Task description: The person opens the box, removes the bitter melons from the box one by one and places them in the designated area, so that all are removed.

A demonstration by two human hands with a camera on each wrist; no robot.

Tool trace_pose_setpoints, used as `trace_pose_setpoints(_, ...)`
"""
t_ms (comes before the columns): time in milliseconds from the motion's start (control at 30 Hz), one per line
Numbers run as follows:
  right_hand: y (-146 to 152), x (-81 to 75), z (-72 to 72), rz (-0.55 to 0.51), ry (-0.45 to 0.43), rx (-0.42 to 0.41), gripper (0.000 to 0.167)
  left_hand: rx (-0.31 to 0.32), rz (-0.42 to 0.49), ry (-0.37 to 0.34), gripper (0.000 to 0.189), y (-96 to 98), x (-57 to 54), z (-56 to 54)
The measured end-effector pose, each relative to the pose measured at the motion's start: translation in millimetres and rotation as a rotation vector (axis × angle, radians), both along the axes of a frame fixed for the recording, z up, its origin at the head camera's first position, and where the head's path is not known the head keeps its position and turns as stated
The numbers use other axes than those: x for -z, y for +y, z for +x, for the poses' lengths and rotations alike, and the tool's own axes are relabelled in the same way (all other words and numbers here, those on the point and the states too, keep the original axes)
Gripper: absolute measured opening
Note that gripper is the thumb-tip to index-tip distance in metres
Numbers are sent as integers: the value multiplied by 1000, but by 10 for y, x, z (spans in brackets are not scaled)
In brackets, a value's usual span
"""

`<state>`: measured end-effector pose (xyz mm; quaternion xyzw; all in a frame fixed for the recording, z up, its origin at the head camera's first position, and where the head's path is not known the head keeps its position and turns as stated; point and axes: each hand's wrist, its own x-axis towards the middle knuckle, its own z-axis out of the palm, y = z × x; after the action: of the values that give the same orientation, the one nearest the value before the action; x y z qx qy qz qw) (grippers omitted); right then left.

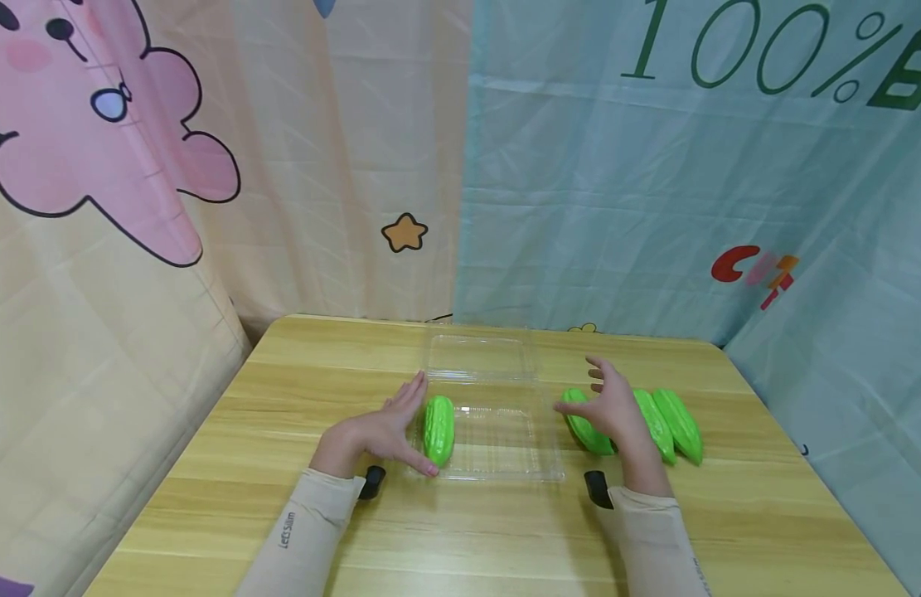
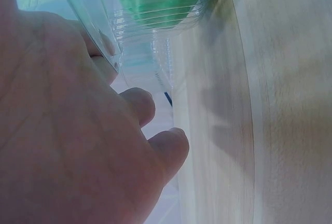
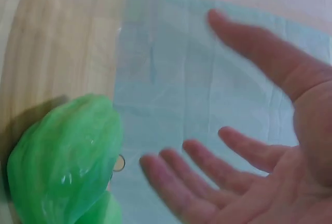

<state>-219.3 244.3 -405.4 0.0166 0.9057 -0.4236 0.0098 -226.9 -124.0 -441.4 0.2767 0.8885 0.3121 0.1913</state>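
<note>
A clear plastic box (image 1: 497, 439) lies with its hinged lid (image 1: 478, 356) folded back behind it. Inside, against the left wall, is one green ribbed bitter melon (image 1: 439, 431). My left hand (image 1: 389, 427) spans the box's left side with fingers and thumb spread; in the left wrist view, fingertips touch the plastic rim (image 2: 91, 24). To the right, my right hand (image 1: 609, 406) hovers with fingers spread, holding nothing. Below it lies another bitter melon (image 1: 583, 427), partly hidden by the hand. Two more bitter melons (image 1: 678, 424) lie side by side beyond the right wrist.
Everything sits on a light wooden table (image 1: 460, 539). Printed cloth curtains (image 1: 624, 199) hang behind the table's back edge and along both sides. Dark wrist straps (image 1: 598, 489) show below both hands.
</note>
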Motion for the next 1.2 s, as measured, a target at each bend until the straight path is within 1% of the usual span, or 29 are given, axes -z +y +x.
trace_pose_setpoints(67,-1,-25,0,-74,-2,-17,107,-1,2,-2,147,1,-4,0)
trace_pose_setpoints(133,-13,-41,6,-118,1,-26,108,-2,3,-2,147,1,-6,-1)
trace_pose_setpoints(333,-39,-44,3,-210,8,-63,107,-1,9,5,147,6,6,-19)
trace_pose_setpoints(567,-120,-46,5,-233,15,-111,107,-8,1,4,148,4,5,-16)
trace_pose_setpoints(800,-272,-36,28,-241,16,-162,102,-7,-1,3,148,2,6,-8)
trace_pose_setpoints(900,-348,-15,29,-237,11,-165,101,-4,-1,3,147,2,14,-10)
trace_pose_setpoints(1067,-474,43,34,-268,-14,-154,98,2,-4,1,146,4,14,-14)
trace_pose_setpoints(1200,-564,88,38,-278,-25,-166,97,9,-1,-1,146,12,9,-20)
